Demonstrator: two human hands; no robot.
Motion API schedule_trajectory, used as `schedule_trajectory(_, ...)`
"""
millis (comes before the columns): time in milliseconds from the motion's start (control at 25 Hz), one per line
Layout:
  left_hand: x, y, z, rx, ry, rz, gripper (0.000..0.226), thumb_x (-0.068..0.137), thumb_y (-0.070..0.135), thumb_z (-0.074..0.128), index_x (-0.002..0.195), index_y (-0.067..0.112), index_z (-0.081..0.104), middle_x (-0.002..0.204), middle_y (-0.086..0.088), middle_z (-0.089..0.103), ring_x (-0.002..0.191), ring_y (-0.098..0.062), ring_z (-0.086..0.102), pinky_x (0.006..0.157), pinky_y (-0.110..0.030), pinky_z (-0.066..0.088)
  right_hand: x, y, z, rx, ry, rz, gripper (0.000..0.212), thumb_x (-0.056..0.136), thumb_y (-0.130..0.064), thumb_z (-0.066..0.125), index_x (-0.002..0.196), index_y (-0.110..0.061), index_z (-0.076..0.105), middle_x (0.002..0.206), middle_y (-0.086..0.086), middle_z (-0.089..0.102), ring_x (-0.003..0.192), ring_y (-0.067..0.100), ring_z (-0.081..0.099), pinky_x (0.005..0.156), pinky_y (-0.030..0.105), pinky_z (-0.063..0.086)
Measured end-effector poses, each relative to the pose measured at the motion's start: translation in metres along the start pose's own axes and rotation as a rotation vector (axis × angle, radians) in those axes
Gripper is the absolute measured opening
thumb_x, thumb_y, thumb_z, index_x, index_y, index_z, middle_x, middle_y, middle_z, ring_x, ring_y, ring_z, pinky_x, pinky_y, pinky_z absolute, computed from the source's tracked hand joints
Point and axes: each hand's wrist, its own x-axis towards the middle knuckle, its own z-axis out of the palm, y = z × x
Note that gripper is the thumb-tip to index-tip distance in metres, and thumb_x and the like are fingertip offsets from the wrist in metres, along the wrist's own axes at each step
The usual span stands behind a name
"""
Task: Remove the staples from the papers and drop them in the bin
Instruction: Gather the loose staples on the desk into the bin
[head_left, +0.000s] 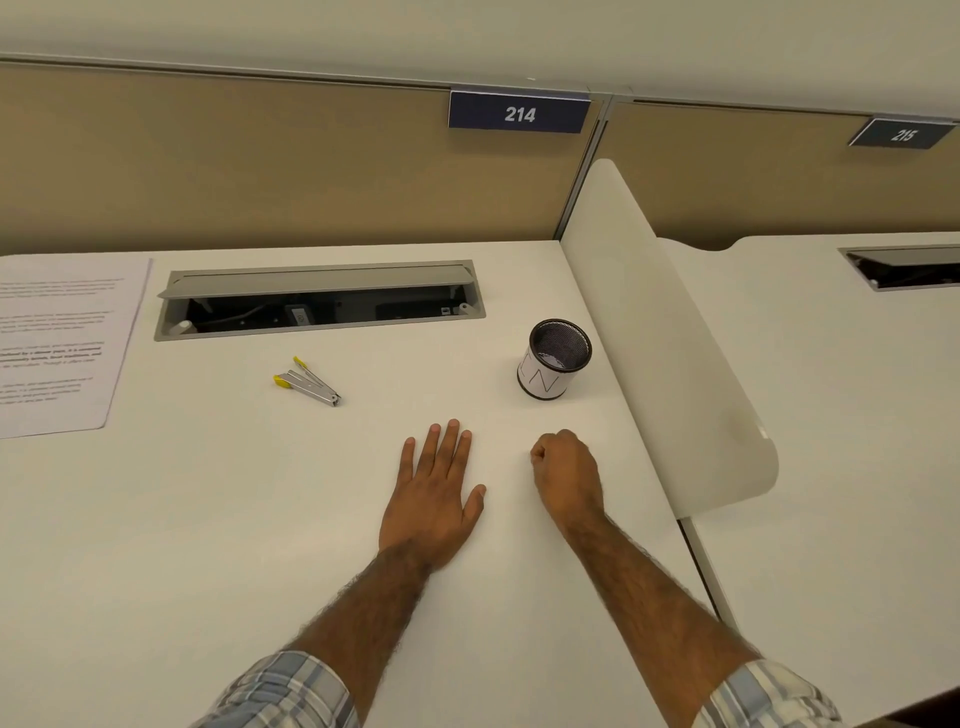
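Two checked sleeves (283, 688) show at the near edge of the tabletop (208, 519). Toward the middle, the left hand (434, 499) lies palm down, fingers straight and slightly spread, holding nothing. Just beside it, the right hand (563, 475) rests curled into a fist, with nothing showing in it. Beyond the fist, near the right edge, stands one mesh bin (553, 366), upright, beside a white divider (670, 338). One staple remover (307, 383) lies beyond the left hand. The papers (57, 343) lie at the left edge, well apart from both hands. One open cable tray (319, 301) runs along the far edge, below two number plates (519, 111).
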Motion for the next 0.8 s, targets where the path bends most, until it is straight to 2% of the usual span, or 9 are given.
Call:
schedule_trajectory(160, 0.001, 0.0, 0.001, -0.001, 0.01, 0.0, 0.073, 0.105, 0.055, 0.022, 0.165, 0.02, -0.001, 0.173, 0.0, -0.007, 0.16, -0.021, -0.01, 0.128, -0.049, -0.001, 0.007, 0.014, -0.011, 0.086, -0.071, -0.113, 0.02, 0.091, -0.011, 0.057, 0.102, -0.016, 0.072, 0.106, 0.004, 0.065, 0.098, 0.022, 0.062, 0.076, 0.027, 0.042)
schedule_trajectory(280, 0.001, 0.0, 0.001, 0.0, 0.009, 0.001, 0.072, 0.105, 0.054, 0.021, 0.165, 0.02, 0.0, 0.173, 0.0, -0.007, 0.16, -0.021, -0.009, 0.128, -0.049, 0.0, 0.01, 0.015, -0.011, -0.125, -0.14, -0.256, 0.026, 0.094, -0.019, 0.058, 0.118, -0.014, 0.068, 0.112, 0.008, 0.062, 0.106, 0.027, 0.058, 0.088, 0.035, 0.047)
schedule_trajectory(400, 0.001, 0.0, 0.001, 0.001, 0.01, 0.002, 0.072, 0.105, 0.054, 0.021, 0.165, 0.02, 0.001, 0.173, 0.0, -0.007, 0.16, -0.021, -0.007, 0.128, -0.049, -0.001, 0.01, 0.008, -0.005, -0.281, -0.132, -0.367, 0.024, 0.096, -0.013, 0.051, 0.113, -0.01, 0.068, 0.106, 0.01, 0.061, 0.1, 0.03, 0.059, 0.084, 0.038, 0.048)
schedule_trajectory(640, 0.002, 0.0, 0.003, 0.001, 0.009, -0.001, 0.072, 0.105, 0.054, 0.022, 0.165, 0.02, 0.001, 0.174, 0.0, -0.006, 0.16, -0.02, -0.008, 0.128, -0.05, 0.001, 0.01, 0.004, -0.004, -0.327, -0.089, -0.455, 0.026, 0.09, 0.002, 0.048, 0.106, -0.007, 0.066, 0.103, 0.011, 0.062, 0.096, 0.03, 0.058, 0.08, 0.036, 0.046)
schedule_trajectory(800, 0.001, -0.001, 0.003, -0.004, 0.016, 0.001, 0.072, 0.105, 0.053, 0.024, 0.165, 0.019, 0.002, 0.174, -0.001, -0.004, 0.16, -0.021, -0.006, 0.129, -0.05, 0.002, 0.013, 0.006, -0.002, -0.351, -0.062, -0.504, 0.017, 0.081, 0.006, 0.058, 0.09, -0.005, 0.067, 0.085, 0.014, 0.062, 0.078, 0.034, 0.06, 0.063, 0.033, 0.037)
